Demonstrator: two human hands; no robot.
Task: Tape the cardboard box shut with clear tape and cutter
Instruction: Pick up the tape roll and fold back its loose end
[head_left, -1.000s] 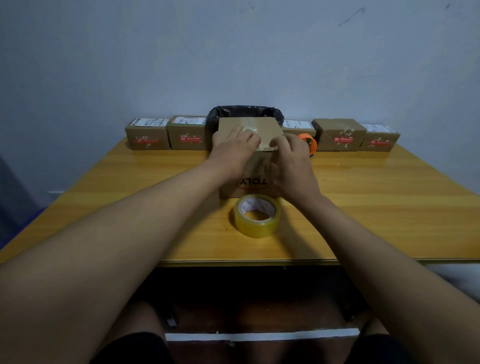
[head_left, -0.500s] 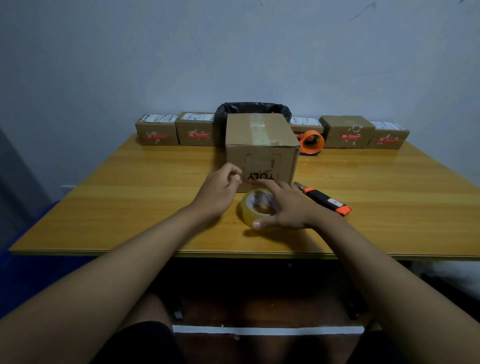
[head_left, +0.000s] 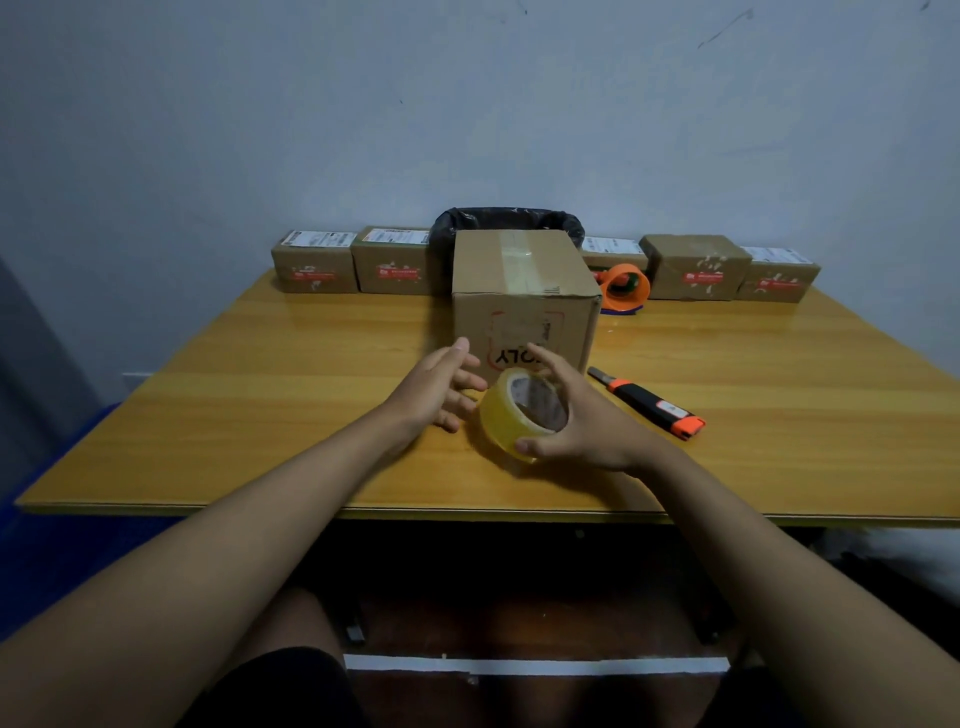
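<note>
The cardboard box (head_left: 524, 296) stands upright near the middle of the wooden tabletop (head_left: 270, 395), its top flaps down and a strip of clear tape running along the top seam from back to front; its near face carries a faint red outline and upside-down dark lettering. Just in front of that face, the roll of clear tape (head_left: 511, 415) is gripped by the right hand (head_left: 582, 421), tilted so that its open core faces up and toward the camera, the thumb under the near rim and the fingers curled over the far side; whether the roll's lower edge touches the wood cannot be told. The left hand (head_left: 441, 387) is close beside the roll on its left, fingers spread loosely and holding nothing, its fingertips near the roll's outer band. To the right of the box and the right hand, the cutter (head_left: 649, 402) lies flat on the wood, a black body with orange ends, angled with one end toward the box's near right corner. Behind the box, a black-lined bin (head_left: 457, 221) sits against the wall, with an orange tape dispenser (head_left: 626, 288) just to the right of the box's far corner. A row of small brown parcels (head_left: 314, 262) with red prints and white labels lines the back edge on both sides.
</note>
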